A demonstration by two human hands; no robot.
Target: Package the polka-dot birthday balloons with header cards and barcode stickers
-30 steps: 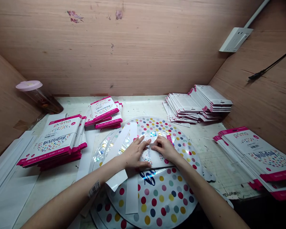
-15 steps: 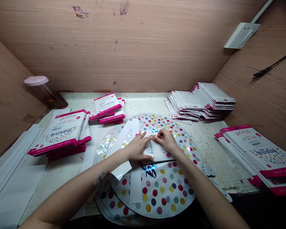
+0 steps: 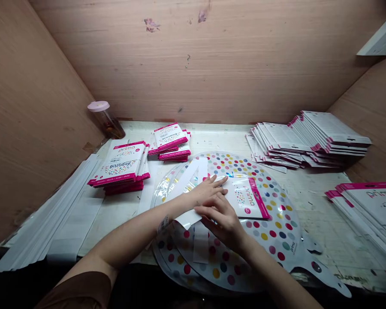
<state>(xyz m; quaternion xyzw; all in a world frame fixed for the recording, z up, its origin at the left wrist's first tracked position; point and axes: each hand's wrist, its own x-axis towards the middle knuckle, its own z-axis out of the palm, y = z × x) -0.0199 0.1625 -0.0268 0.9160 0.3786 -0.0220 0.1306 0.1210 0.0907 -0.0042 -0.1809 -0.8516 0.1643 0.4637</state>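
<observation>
My left hand [image 3: 207, 191] lies with fingers spread flat on a white and pink printed packet [image 3: 244, 197] marked "prima". The packet rests on a round dotted foil balloon [image 3: 263, 236], with other balloons beneath it. Around my left wrist is a white label strip [image 3: 188, 219] with a curled end; a barcode shows farther up the wrist. My right hand [image 3: 223, 219] crosses in front of the left, thumb and forefinger closed at the strip's end. A white paper strip [image 3: 201, 249] lies on the balloon, partly covered by my hands.
Piles of printed packets stand at the left [image 3: 119, 167], back left [image 3: 170, 139], back right [image 3: 283, 139] and right [image 3: 369, 206]. White paper sheets [image 3: 64, 214] lie at far left, a lidded cup [image 3: 107, 120] behind them. Wooden walls enclose the table.
My right hand has left the packet and come over to the strip at my left wrist. The packet's pink edge is now uncovered. The view has turned left.
</observation>
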